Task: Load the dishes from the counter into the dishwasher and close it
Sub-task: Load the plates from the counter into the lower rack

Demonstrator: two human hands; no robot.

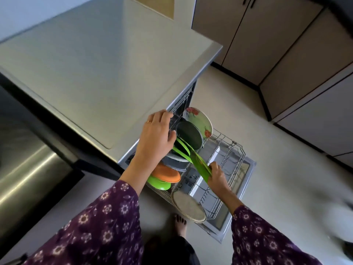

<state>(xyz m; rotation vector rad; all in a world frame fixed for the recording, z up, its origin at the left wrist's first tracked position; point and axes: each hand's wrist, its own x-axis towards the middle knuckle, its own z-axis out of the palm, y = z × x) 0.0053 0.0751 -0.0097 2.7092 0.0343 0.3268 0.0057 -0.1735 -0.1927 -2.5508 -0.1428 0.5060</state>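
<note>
The dishwasher door [236, 205] hangs open below the counter, with the wire rack [232, 159] pulled out over it. My right hand [217, 175] grips the lower edge of a green plate [200, 162] tilted into the rack. My left hand [157, 136] reaches over the upright dishes, fingers curled on the rim of a dark plate [189, 135]. Behind that stands a floral plate [200, 120]. More green plates [181, 148], a grey bowl [174, 162], an orange plate [167, 174] and a green plate [158, 183] fill the rack's left side. A grey round plate [188, 206] stands at the front.
The grey counter [91, 73] runs above the dishwasher on the left. A steel appliance front [28, 165] is at the lower left. Brown cabinet doors [257, 35] line the far right wall. My bare foot [180, 224] stands on the pale floor by the door.
</note>
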